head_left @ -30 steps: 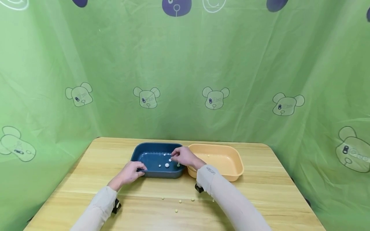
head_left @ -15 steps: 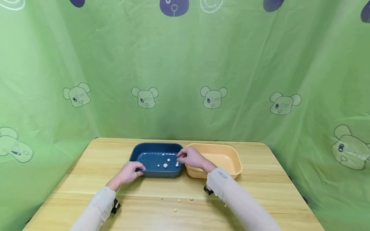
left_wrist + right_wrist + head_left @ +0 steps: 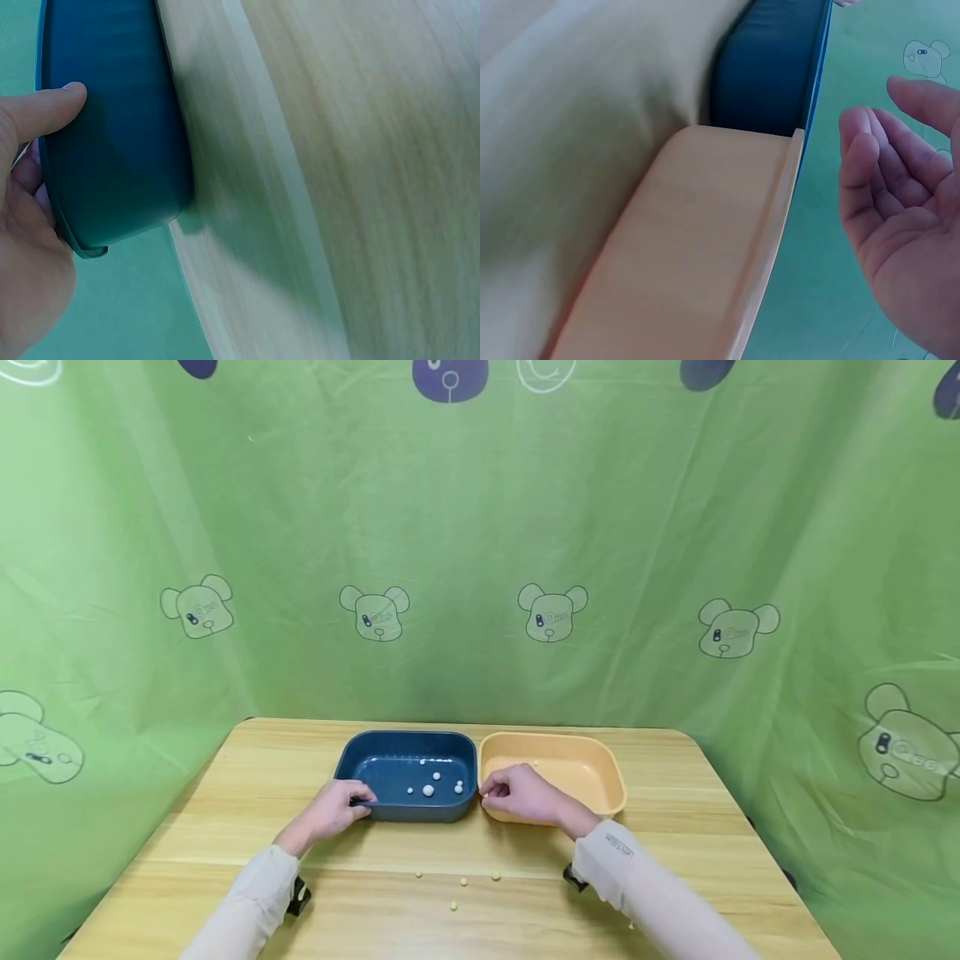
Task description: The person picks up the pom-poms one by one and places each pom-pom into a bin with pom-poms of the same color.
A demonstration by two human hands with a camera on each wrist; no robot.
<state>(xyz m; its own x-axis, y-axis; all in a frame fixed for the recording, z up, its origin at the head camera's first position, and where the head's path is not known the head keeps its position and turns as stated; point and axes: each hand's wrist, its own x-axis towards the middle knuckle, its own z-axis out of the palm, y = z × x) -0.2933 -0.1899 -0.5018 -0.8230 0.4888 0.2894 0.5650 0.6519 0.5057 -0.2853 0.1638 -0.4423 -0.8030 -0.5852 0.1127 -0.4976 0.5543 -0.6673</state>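
A dark blue plastic basin [image 3: 420,812] stands on the table with several white balls [image 3: 428,791] of different sizes in it. At its front left corner my left hand [image 3: 330,810] grips the rim. In the left wrist view the thumb [image 3: 64,105] lies on the outer wall and the other fingers go behind the rim. My right hand [image 3: 525,793] hovers over the front left part of an orange basin [image 3: 611,768]. Its fingers [image 3: 859,154] are loosely curled, with the thumb apart and nothing seen between them. A tiny pale ball [image 3: 536,763] lies in the orange basin.
The two basins stand side by side near the back of the wooden table [image 3: 360,902]. Several small yellow balls [image 3: 464,882] lie on the tabletop in front of them. A green curtain [image 3: 465,685] with bear prints hangs behind and at both sides.
My right hand has moved right, out of the blue basin and over the orange one. White balls at the blue basin's right side now show. My left hand keeps its grip.
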